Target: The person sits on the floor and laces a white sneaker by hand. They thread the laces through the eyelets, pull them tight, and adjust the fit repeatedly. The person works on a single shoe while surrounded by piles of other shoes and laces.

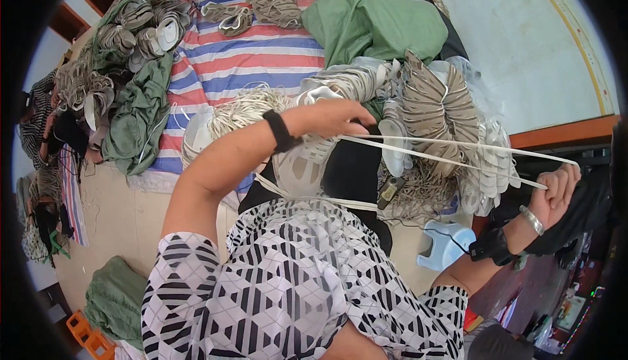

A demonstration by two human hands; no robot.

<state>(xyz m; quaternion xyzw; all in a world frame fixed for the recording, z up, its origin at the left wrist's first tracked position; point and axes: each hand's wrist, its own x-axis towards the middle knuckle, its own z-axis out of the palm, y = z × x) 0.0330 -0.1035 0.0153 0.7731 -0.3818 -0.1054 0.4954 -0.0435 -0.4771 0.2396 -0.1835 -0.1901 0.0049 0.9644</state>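
Observation:
On my lap, between my black-clad legs, lies a pale beige shoe upper (297,171). My left hand (335,119) is closed over its top edge with bent fingers; the exact grip is partly hidden. Two strands of a white shoelace (458,153) run taut from just below that hand toward the right. Out at the far right, my right hand (557,187) is closed around the shoelace, which loops over its fingers. Loose pale laces (245,113) lie heaped beyond my left forearm. A row of shoe uppers (347,83) is stacked just past my left hand.
Bundled beige uppers (435,98) and a tangle of laces (418,196) lie right of my legs, near a light blue stool (446,243). A green sack (376,23) rests on the striped sheet (255,56). Other people sit at far left, near more uppers (140,30).

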